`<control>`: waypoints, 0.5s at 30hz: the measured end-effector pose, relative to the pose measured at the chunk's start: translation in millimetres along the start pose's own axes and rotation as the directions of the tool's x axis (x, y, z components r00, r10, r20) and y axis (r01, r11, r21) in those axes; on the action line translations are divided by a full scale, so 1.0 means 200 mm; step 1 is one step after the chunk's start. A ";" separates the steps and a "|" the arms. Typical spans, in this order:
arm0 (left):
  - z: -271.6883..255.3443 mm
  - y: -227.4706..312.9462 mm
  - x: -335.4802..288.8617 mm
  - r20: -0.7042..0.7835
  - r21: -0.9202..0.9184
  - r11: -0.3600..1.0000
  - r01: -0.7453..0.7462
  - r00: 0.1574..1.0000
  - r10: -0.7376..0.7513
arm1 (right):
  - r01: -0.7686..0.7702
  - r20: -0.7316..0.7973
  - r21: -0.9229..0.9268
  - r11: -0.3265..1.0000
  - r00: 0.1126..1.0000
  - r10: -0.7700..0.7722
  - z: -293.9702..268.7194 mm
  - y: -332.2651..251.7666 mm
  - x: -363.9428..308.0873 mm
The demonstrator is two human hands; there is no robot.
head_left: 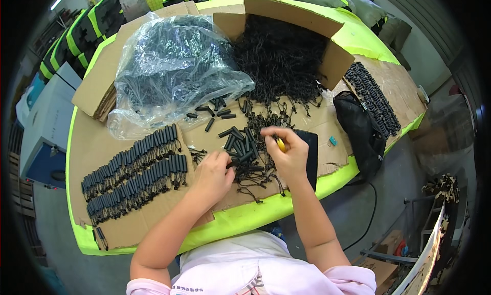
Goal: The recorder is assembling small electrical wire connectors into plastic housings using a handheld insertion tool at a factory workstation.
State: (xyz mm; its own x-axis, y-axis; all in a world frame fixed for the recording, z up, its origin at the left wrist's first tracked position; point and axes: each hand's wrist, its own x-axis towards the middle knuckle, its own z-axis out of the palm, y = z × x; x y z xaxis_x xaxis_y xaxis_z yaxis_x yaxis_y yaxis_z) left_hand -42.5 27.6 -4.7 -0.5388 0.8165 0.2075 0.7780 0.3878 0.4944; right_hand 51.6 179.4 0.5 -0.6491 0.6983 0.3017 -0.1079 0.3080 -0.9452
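My left hand (212, 173) is closed at the near edge of a loose pile of short black foam-like tubes (236, 141). A dark tube end shows at its fingertips, partly hidden. Just to the right, my right hand (287, 150) is curled round a small yellow-handled tool (281, 144); the working end of this tool cannot be made out. Its thumb and forefinger are pinched above a heap of black cord loops (268, 118). More cord ends (250, 187) lie on the cardboard between my hands and the table's near edge.
Two rows of tubes with cords (135, 180) lie at left. Behind stand a clear plastic bag (174, 64) of tubes and a cardboard box (291, 11) spilling black cords. A dark flat object (310, 162), black pouch (360, 128) and coiled black pieces (373, 98) are at right.
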 end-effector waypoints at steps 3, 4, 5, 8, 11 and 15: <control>-0.08 0.07 -0.08 0.163 -0.303 0.933 0.194 0.975 -0.150 | -0.191 0.167 0.224 0.956 0.974 0.156 -0.01 -0.06 -0.18; -0.06 0.08 -0.13 0.193 -0.607 0.748 0.267 0.963 -0.187 | -0.233 0.212 0.248 0.940 0.960 0.182 -0.01 -0.09 -0.24; -0.05 0.08 -0.17 0.236 -0.829 0.465 0.310 0.948 -0.212 | -0.247 0.231 0.221 0.944 0.953 0.195 0.01 -0.11 -0.30; -0.11 0.14 -0.24 0.238 -0.942 0.182 0.282 0.944 -0.228 | -0.114 0.259 0.083 0.990 0.962 0.089 0.04 -0.11 -0.38; -0.07 0.12 -0.31 0.238 -0.969 -0.008 0.247 0.925 -0.296 | 0.215 0.254 -0.145 0.966 0.951 -0.174 0.06 -0.17 -0.43; -0.08 0.15 -0.35 0.275 -0.945 -0.272 0.181 0.889 -0.366 | 0.489 0.220 -0.253 0.835 0.869 -0.442 0.10 -0.18 -0.47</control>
State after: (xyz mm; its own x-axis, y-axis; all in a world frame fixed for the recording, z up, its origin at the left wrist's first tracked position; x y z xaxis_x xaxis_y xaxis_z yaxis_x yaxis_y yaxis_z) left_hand 12.8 -25.6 9.6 -0.6750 0.7013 -0.2290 -0.6143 -0.3624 0.7009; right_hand 102.1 90.2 3.4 -0.6825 0.3284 0.6530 -0.2167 0.7623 -0.6098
